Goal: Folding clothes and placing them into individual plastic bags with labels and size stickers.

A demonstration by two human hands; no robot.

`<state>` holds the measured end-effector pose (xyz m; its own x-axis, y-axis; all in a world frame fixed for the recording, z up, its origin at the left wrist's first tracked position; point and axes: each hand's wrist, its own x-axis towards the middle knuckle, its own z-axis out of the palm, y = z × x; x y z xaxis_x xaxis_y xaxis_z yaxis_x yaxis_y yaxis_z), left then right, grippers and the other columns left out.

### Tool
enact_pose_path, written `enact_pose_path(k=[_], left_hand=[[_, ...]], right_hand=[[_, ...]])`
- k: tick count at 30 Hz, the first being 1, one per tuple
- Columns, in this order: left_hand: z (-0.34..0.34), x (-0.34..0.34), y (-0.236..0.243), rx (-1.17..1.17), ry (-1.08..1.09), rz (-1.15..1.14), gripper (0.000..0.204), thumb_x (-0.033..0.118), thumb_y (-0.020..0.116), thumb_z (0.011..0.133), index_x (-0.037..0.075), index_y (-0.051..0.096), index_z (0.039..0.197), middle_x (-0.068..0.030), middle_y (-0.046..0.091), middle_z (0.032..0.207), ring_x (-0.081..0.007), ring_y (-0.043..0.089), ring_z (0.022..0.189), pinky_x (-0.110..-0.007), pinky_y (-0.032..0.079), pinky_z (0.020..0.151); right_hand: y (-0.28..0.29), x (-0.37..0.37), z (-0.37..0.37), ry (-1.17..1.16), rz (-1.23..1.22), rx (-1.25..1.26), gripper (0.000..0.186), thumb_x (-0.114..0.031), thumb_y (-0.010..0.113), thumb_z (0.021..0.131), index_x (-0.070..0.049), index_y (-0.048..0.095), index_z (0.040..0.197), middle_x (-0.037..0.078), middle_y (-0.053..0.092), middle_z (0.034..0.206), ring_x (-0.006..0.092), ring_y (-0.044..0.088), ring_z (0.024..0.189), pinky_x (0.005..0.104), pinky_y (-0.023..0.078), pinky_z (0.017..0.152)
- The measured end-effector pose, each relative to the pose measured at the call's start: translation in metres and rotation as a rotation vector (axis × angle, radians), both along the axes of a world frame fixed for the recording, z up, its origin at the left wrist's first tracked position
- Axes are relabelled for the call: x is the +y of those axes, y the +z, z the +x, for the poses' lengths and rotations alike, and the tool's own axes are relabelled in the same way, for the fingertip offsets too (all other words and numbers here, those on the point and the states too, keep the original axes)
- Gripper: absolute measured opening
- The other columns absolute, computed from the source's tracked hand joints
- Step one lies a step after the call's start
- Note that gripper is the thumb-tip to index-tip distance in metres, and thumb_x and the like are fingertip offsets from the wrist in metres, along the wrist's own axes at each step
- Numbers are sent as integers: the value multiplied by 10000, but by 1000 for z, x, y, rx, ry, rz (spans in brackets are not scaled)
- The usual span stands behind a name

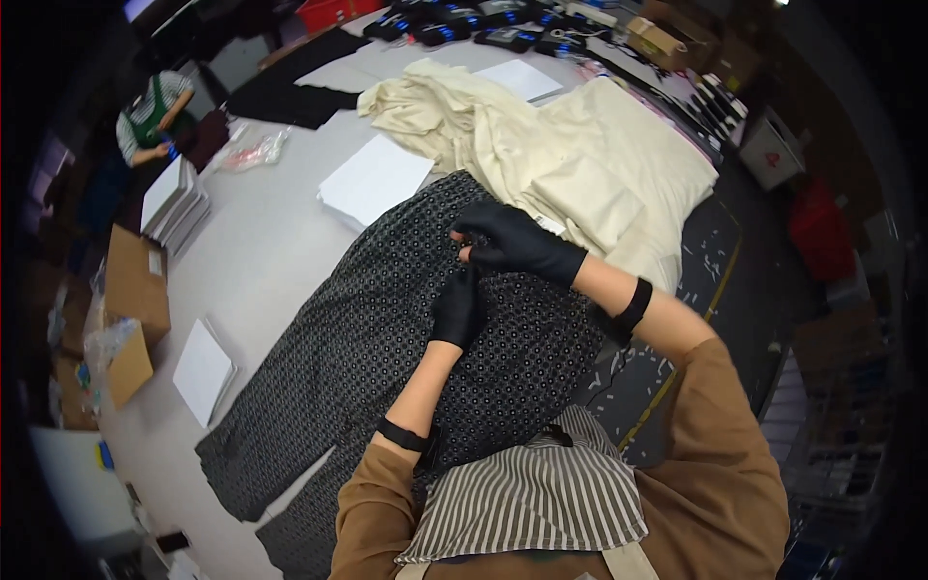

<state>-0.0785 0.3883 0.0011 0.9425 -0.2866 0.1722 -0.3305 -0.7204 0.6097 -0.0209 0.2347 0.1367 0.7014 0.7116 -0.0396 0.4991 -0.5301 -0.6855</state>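
Observation:
Dark trousers with a small light pattern lie spread over the table in front of me, their two legs running to the lower left. Above their upper part, my left hand, in a black glove, is closed with its fingers pointing away from me. My right hand, gloved in black with bare fingertips showing, is curled just beyond it in a pinch. The fingertips of both hands almost meet close over the cloth. Whatever they grip is too small or hidden to make out.
Cream fabric is heaped beyond my right hand. White paper stacks lie on the pale table. At the left stands an open cardboard box. A co-worker in a green apron is at the far left. Black cloth lies farther back.

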Motion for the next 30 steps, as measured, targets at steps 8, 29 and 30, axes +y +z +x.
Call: enact_pose_path(k=[8,29,30], left_hand=[[-22,26,-9,-33,262,-55,371,37,581,685,35,524,1051,-205,581,923,-379,557,880,-418,457,765],[-8,-67,16,-19,449,-14,700,499,719,624,10,510,1079,-172,517,1090,-372,469,1028,-457,359,902],[-7,-66,12,-22,447,-22,709,539,702,617,10,515,1050,-170,522,1070,-372,473,1018,-456,362,894]], right_hand=[[-35,-51,33,423,-151,-544,626,-349,743,634,-45,531,1138,186,439,1269,398,311,1254,497,285,1020],[-57,7,283,232,244,-552,322,-177,682,703,-63,589,990,96,624,865,240,602,846,342,485,698],[-82,27,306,247,76,-605,343,-174,692,684,-71,590,995,95,616,899,265,584,877,359,483,708]])
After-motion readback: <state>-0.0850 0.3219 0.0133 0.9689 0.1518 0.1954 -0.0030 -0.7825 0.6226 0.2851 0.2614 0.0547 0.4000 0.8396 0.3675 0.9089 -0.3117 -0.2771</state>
